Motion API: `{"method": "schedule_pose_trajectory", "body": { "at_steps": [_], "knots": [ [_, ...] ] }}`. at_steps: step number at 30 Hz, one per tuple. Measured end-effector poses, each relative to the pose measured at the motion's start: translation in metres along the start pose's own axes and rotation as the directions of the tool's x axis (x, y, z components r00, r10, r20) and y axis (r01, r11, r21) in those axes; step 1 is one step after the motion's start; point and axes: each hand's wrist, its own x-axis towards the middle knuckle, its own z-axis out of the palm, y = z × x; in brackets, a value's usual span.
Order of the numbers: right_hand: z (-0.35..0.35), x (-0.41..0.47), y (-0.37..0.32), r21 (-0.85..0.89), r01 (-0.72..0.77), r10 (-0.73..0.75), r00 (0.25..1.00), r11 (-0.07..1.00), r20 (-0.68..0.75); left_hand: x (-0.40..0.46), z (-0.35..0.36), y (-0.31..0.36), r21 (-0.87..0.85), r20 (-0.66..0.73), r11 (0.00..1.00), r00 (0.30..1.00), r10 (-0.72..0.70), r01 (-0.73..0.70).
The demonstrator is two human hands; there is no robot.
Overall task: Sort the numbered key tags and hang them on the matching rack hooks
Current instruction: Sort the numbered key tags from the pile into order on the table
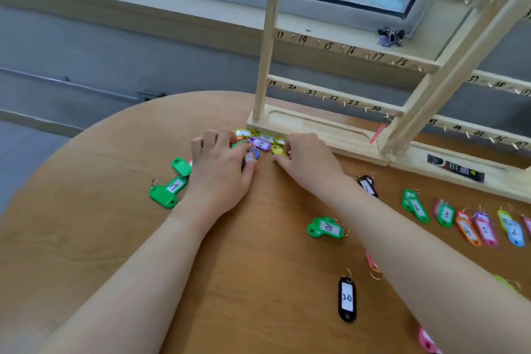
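**Picking through the last heap of tags**

The unsorted pile of key tags (pixel 258 144) lies against the foot of the rack (pixel 316 128), right under both sets of fingertips. The left hand (pixel 222 165) pinches a blue tag (pixel 250 156) with thumb and curled fingers; the right hand (pixel 306 156) has its fingers bent onto a yellow-green tag (pixel 278 150), though whether it truly grips I cannot tell. Best to lift one tag clear, turn its label up, read it, then place it. Outward from the hands, green tags marked 19 (pixel 169 191) and 10 (pixel 326 227) and a black 20 (pixel 347 299) already lie apart, with a numbered row (pixel 459 223) beyond the right wrist.
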Motion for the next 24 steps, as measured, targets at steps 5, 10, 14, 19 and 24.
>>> {"method": "schedule_pose_trajectory", "body": {
  "at_steps": [5, 10, 14, 19, 24],
  "knots": [
    [-0.012, -0.005, -0.005, -0.197, 0.103, -0.088, 0.993, 0.975, 0.083, 0.000, -0.002, 0.000, -0.026, 0.014, 1.000, 1.000, 0.007, -0.006],
    [-0.024, -0.015, -0.001, -0.237, 0.081, -0.061, 0.994, 0.968, 0.088, -0.003, -0.009, 0.003, -0.189, -0.105, 0.981, 0.993, -0.055, 0.035],
    [-0.025, -0.017, 0.011, 0.185, -0.087, 0.065, 0.991, 0.979, 0.120, -0.003, -0.012, 0.003, -0.314, -0.163, 0.948, 0.980, -0.112, 0.056],
    [-0.038, -0.031, 0.019, 0.409, -0.203, 0.137, 0.973, 0.890, 0.186, -0.004, -0.014, 0.010, -0.410, -0.204, 0.912, 0.974, -0.093, 0.001],
    [-0.048, -0.048, 0.032, 0.579, -0.268, 0.149, 0.958, 0.770, 0.246, -0.009, -0.018, 0.025, -0.609, -0.083, 0.793, 0.993, -0.089, 0.020]
  ]
}}
